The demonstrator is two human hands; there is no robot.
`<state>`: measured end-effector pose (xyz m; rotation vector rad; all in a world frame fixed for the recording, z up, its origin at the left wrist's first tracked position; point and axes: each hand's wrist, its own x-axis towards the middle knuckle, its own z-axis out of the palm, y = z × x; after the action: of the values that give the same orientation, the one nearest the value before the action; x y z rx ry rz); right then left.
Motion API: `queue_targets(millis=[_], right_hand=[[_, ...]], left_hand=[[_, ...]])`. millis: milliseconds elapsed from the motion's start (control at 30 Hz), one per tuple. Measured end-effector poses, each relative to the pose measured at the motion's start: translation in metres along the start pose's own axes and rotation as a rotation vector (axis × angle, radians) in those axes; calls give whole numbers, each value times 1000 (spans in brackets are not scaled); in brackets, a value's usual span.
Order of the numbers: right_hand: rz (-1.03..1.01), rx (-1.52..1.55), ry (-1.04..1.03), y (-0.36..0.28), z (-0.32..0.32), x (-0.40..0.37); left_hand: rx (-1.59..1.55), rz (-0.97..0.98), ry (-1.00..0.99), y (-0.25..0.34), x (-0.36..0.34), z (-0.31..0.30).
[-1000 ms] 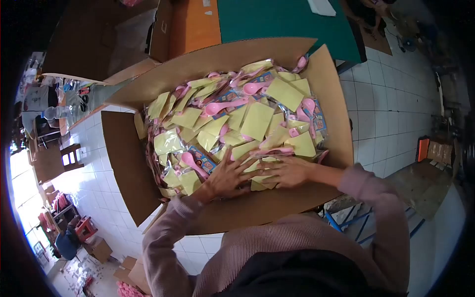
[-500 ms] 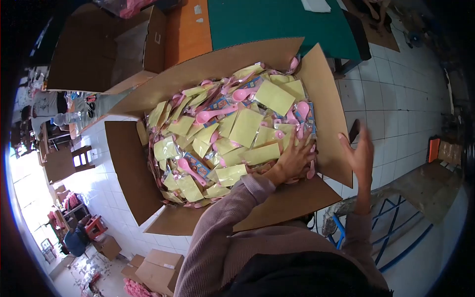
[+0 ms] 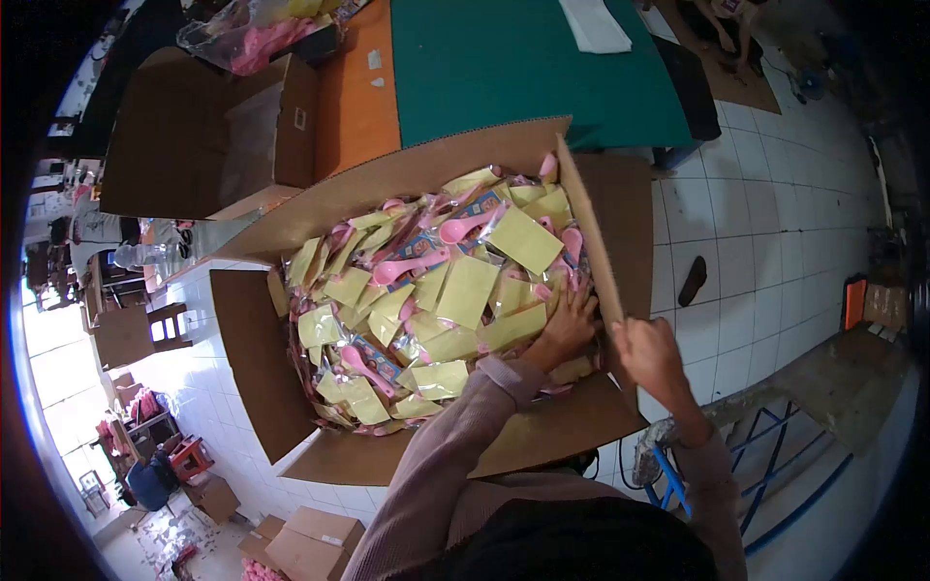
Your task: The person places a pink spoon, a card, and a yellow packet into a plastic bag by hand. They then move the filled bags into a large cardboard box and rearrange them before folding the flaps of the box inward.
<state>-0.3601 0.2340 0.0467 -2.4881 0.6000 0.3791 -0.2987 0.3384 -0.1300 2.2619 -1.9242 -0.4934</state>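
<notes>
A large open cardboard box (image 3: 254, 363) is heaped with clear plastic packets (image 3: 468, 290) that hold yellow cards and pink spoons (image 3: 412, 264). My left hand (image 3: 570, 327) lies on the packets by the box's right side, fingers spread and partly sunk among them, with nothing plainly gripped. Beside it, my right hand (image 3: 651, 360) is closed round the edge of the right-hand flap (image 3: 593, 232), which stands up almost vertically. The fingertips of my right hand are hidden by the flap.
A green table (image 3: 523, 77) with an orange section (image 3: 356, 97) borders the far side. Another open carton (image 3: 295, 121) stands on the far left. Blue metal legs (image 3: 668, 479) are near my right arm. A dark sandal (image 3: 692, 281) lies on the tiles. Another person (image 3: 727, 34) is at the top right.
My right hand has come from beyond the flap to close on its edge. The flap, which leaned outward, has swung up toward the packets. My left hand has stayed on the packets.
</notes>
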Motion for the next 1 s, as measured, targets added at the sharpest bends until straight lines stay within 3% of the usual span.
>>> queue_targets(millis=[33, 100, 133, 167, 200, 233, 267, 300, 367, 567, 633, 667, 700, 767, 833, 867, 900, 967, 1000], right_hand=[[22, 55, 4, 4, -10, 0], [-12, 17, 76, 13, -21, -4], [-45, 46, 121, 15, -22, -4], [-77, 74, 167, 14, -22, -4], [23, 29, 31, 10, -24, -3], [22, 30, 39, 9, -18, -3], [6, 3, 98, 8, -8, -5], [-9, -29, 157, 8, -4, -6], [43, 3, 40, 7, -9, -8], [-212, -56, 145, -4, 11, -5], [-176, -28, 184, -6, 5, -3], [-106, -1, 107, -11, -5, -6], [-41, 25, 34, -13, -11, -4], [-52, 68, 109, 0, -11, -1], [-40, 120, 165, 9, -11, -2], [-39, 81, 151, 9, -13, -2], [-39, 41, 136, 8, -13, -2], [-95, 40, 143, 6, -7, -1], [-123, 20, 149, 4, -5, -3]], left_hand=[[10, -9, 5, 0, 0, -21], [-157, -30, -284, 7, -2, -82], [-367, -63, 50, 6, -7, -73], [-361, -70, 48, 0, -8, -80], [-526, -148, 78, -10, -5, -100], [-688, -219, 112, -23, 1, -121], [-407, -204, 49, -36, 9, -140], [-406, -199, 54, -49, 18, -126], [68, -291, 92, -71, 33, -81], [157, -343, -177, -89, 77, -58], [181, -345, -159, -94, 82, -58], [181, -352, -158, -92, 79, -55], [136, -352, -129, -89, 75, -63], [102, -356, -96, -99, 75, -74], [-402, -171, 51, -112, 65, -91], [-678, -193, 134, -113, 57, -106], [-678, -196, 127, -109, 52, -129], [-149, -460, 472, -110, 50, -159], [-81, -447, 454, -119, 56, -157]])
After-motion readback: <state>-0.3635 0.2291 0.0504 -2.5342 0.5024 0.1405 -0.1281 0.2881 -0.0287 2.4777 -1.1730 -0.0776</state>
